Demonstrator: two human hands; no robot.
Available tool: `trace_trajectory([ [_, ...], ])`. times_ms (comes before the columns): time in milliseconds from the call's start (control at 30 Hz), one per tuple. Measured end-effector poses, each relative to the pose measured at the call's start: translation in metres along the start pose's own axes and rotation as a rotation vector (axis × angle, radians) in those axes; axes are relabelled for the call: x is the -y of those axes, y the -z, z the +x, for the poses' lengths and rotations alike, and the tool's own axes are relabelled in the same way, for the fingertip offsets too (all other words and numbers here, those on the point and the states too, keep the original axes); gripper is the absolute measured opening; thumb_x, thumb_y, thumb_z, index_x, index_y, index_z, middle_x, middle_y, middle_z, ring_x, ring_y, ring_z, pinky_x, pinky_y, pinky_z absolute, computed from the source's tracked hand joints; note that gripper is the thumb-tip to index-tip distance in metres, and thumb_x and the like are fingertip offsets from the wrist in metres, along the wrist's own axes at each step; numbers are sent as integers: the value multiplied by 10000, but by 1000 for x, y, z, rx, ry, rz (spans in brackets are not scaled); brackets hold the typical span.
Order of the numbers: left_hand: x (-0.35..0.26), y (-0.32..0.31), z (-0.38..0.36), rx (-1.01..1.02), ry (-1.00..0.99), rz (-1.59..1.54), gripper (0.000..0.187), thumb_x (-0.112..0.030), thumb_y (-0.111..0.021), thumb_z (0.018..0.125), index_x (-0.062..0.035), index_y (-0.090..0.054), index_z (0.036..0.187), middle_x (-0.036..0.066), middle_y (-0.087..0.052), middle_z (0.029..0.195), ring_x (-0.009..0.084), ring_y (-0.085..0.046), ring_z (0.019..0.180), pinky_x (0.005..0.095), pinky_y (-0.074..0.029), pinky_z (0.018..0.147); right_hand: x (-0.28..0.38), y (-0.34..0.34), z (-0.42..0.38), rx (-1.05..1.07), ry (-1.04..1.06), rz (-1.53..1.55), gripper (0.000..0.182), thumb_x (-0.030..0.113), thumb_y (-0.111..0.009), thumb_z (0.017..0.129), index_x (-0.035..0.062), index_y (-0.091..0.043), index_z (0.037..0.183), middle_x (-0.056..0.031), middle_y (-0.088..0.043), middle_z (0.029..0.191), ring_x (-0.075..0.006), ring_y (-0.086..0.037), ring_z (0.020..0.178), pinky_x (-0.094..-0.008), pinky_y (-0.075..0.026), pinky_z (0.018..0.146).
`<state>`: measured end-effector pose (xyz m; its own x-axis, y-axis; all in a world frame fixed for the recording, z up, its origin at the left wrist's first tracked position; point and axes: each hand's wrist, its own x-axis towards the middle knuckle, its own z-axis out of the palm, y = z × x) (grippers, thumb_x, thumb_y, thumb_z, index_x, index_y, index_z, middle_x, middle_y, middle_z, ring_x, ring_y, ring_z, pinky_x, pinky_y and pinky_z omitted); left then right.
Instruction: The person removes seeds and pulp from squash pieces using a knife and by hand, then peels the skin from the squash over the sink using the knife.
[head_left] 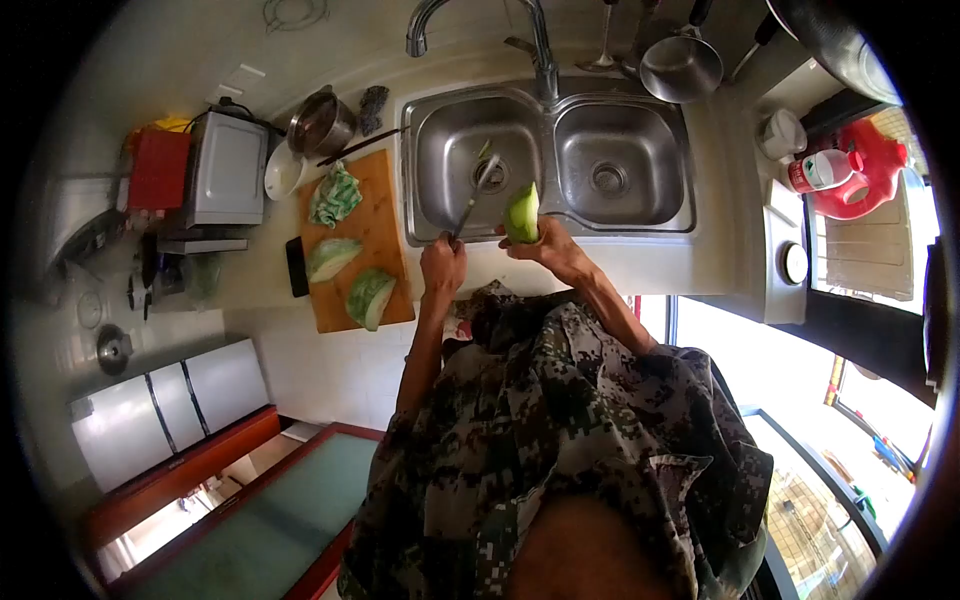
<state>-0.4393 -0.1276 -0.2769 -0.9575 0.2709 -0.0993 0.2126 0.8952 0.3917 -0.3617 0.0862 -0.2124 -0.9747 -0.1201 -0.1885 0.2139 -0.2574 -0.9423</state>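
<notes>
My left hand [443, 265] is closed round the handle of a knife [468, 211], whose pale blade points up over the left sink basin [430, 180]. My right hand [555, 250] grips a light green piece of melon or gourd [522, 216] at the basin's front edge, right of the knife. Blade and piece are apart. A small green scrap [486, 149] lies near the left drain. On the wooden cutting board [375, 200], left of the sink, are two pale wedges with green rind, one [334, 258] above the other [371, 298], and a crumpled green-and-white cloth or bag [335, 195].
A faucet [545, 75] rises behind the sink, with the right basin [640, 150] beside it. A metal pot [322, 122], white bowl [285, 172] and dark chopsticks [360, 146] stand behind the board. Pans hang at back right [681, 68]; a red jug [862, 175] stands far right.
</notes>
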Motion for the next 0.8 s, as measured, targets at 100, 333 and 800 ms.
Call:
trace_trajectory([
  [100,-34,26,-19,-182,-232,-117,157,-94,-609,768,33,-606,860,214,-641,735,377,-639,671,434,-520,611,3,5,4,39,-47,84,295,128,-618,824,-28,-577,1071,-118,-638,991,-199,-616,935,-311,-505,799],
  [333,-57,39,-18,-228,-473,-8,136,-64,-642,702,7,-568,792,187,-620,686,318,-630,580,392,-517,535,-13,0,6,-30,-23,182,273,125,-608,840,-25,-572,1065,-115,-630,959,-198,-621,880,-326,-529,751],
  [800,-48,10,-11,-141,-267,-74,132,-68,-637,713,13,-589,805,206,-633,708,349,-642,639,433,-515,586,-24,-5,18,-100,42,-41,211,105,-541,872,-79,-597,961,-107,-644,874,-175,-623,773,-309,-536,702],
])
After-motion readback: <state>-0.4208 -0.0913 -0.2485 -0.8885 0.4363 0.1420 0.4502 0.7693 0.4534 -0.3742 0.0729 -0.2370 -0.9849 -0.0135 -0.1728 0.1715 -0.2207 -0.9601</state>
